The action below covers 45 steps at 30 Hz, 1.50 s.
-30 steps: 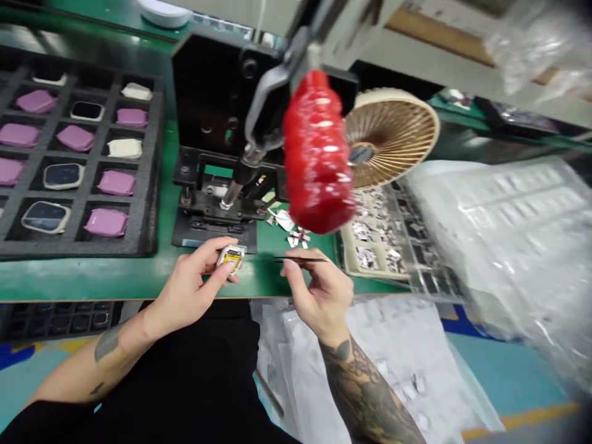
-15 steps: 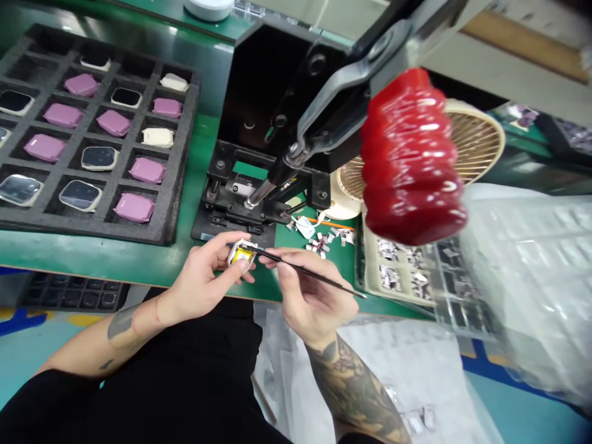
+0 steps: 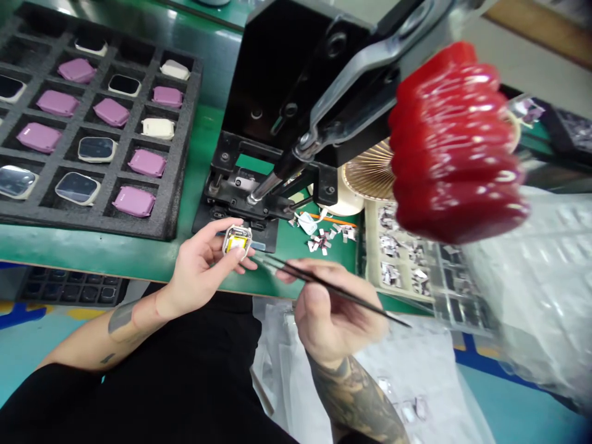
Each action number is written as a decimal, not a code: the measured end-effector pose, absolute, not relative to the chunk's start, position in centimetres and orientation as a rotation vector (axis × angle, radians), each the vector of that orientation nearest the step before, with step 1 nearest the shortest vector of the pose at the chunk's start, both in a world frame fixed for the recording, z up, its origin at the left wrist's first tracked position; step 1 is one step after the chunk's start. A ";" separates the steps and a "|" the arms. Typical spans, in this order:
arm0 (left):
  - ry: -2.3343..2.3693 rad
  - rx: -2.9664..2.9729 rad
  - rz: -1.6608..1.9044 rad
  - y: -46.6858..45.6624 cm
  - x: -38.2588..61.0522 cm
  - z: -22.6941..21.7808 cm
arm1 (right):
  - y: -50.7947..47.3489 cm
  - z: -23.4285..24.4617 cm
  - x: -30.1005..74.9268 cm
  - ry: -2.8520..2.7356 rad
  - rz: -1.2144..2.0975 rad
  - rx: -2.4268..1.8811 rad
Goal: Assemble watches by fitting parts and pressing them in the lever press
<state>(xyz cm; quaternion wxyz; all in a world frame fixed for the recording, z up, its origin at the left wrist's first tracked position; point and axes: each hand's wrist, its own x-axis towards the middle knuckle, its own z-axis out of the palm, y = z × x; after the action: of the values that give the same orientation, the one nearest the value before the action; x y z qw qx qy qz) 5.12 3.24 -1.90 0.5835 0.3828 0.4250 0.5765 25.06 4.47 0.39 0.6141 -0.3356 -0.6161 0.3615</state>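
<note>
Between the thumb and fingers of my left hand (image 3: 203, 262) is an opened smartwatch case (image 3: 237, 242), pale-rimmed, with a yellow and white part showing inside. My right hand (image 3: 340, 302) grips black tweezers (image 3: 333, 287). Their tips point left toward the case but are apart from it, and the hand is slightly blurred. Both hands are over the front edge of the green bench (image 3: 185, 253), in front of a black hand press (image 3: 250, 203).
A grey foam tray (image 3: 172, 213) with pink, cream and dark-screened watches stands left. The press's red handle (image 3: 453, 154) juts out at upper right. Small loose pieces (image 3: 324, 239) lie beside the press. Further right are a parts box (image 3: 370, 246), a fan (image 3: 370, 169) and clear plastic packaging (image 3: 531, 277).
My right hand has drawn back to the right, taking the tweezers' tips out of the watch case. The left hand still holds the case, now tilted more openly to view.
</note>
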 end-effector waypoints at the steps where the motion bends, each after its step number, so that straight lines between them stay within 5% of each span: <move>1: 0.998 0.884 1.347 3.3 5.1 -1.9 | 4.8 0.1 25.0 -1.383 0.811 -0.815; 27: 0.877 0.839 1.348 3.7 4.0 -1.8 | 5.8 -1.0 23.9 -1.150 1.181 -0.852; 33: 1.007 0.837 1.285 3.7 4.0 -1.3 | 4.4 2.5 30.3 -1.203 1.180 -0.727; 37: 1.073 0.933 1.257 3.5 4.1 -1.5 | 6.9 6.5 40.1 -1.412 0.858 -0.782; 42: 1.130 1.007 1.239 3.2 4.2 -1.7 | 9.9 6.2 45.3 -1.126 -0.348 -1.118; 45: 1.172 1.053 1.210 3.0 4.1 -1.7 | 8.7 3.5 42.9 -1.492 -0.427 -1.213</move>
<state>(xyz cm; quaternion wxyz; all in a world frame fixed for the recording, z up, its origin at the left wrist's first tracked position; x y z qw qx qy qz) 4.13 3.03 -1.69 0.5457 0.4442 0.4944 0.5103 42.88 8.65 3.54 0.5530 -0.5133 -0.6309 -0.1807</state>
